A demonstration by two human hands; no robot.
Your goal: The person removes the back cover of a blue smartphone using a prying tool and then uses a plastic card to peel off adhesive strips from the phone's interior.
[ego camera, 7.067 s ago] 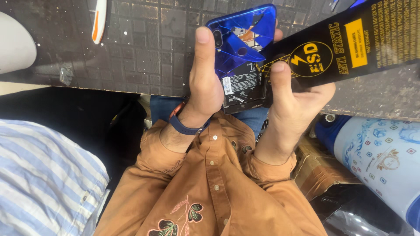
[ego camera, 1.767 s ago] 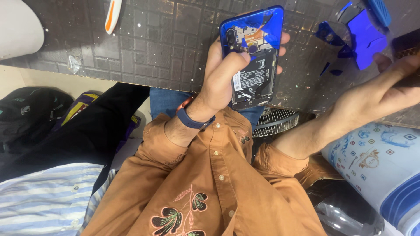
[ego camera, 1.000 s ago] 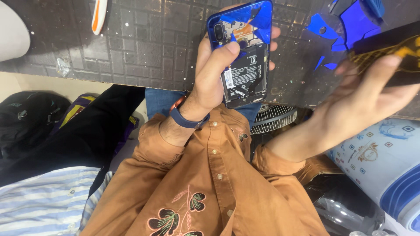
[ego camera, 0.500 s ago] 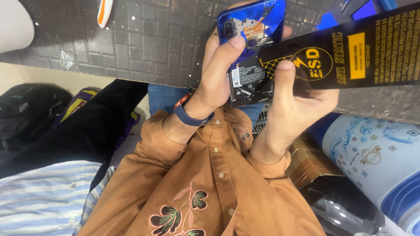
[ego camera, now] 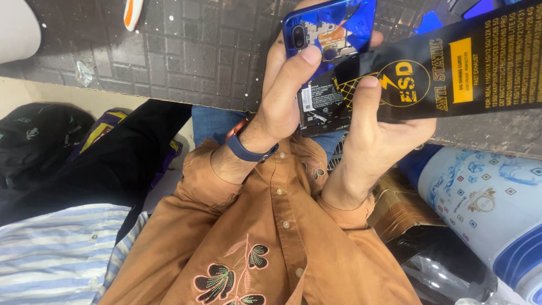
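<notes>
A blue phone with its back open and a black shiny bag, one in each hand.

The phone [ego camera: 327,62] sits at 12 o'clock, above the grey mat [ego camera: 186,51]. It looks thin, hard and easy to break, with little parts showing, so it is best held by its side edges. The left hand [ego camera: 285,93] wraps around it, thumb on the back. Touching it at 3 o'clock is the black bag [ego camera: 451,68], which looks light, bendy and slippery. The right hand [ego camera: 384,141] pinches its near end. At 4 o'clock stands a blue-and-white jug [ego camera: 480,197].
</notes>
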